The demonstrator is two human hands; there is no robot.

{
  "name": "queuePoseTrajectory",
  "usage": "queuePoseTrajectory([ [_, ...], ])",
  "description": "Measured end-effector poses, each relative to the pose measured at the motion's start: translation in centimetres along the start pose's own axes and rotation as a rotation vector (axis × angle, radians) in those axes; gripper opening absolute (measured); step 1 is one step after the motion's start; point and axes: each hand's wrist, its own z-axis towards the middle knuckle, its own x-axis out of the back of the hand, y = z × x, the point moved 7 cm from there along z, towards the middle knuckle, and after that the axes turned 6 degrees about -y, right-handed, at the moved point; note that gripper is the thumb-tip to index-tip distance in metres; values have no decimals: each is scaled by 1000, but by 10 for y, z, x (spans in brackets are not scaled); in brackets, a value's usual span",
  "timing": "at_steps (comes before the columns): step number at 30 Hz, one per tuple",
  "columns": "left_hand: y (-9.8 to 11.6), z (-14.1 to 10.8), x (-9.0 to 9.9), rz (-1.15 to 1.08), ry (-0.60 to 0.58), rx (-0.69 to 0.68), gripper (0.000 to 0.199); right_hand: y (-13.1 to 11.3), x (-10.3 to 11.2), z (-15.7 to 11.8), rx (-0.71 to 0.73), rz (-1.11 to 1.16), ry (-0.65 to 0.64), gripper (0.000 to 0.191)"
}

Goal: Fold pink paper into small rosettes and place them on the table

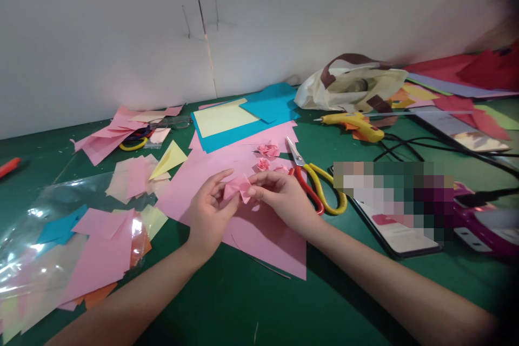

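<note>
I pinch a small folded pink paper (pixel 238 188) between my left hand (pixel 208 211) and right hand (pixel 279 197), fingers closed on it, just left of the scissors (pixel 314 181), mid-fold I judge, and the next crease calls for a firm, steady press.

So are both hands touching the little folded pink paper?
Touching. The head view shows the left hand and right hand pinching the folded pink paper between their fingertips.

Even soft light, glare on plastic sheet (pixel 36 227), edges blurred (dark corner right).
</note>
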Motion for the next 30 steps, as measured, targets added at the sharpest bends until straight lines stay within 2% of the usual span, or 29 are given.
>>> queuePoseTrajectory([
  [9,-6,4,-3,28,-100,78,44,-1,-4,-1,-59,-31,-30,26],
  [14,-4,4,-4,44,-106,78,44,1,-4,-1,-36,-45,-49,26],
  [19,-3,3,-10,46,-196,94,50,2,-7,0,12,-57,-85,27],
  [26,-5,5,-9,-17,-164,120,47,4,2,0,-25,-53,22,33],
  [30,-1,5,-13,-50,-208,40,46,3,5,2,4,-15,40,30],
])
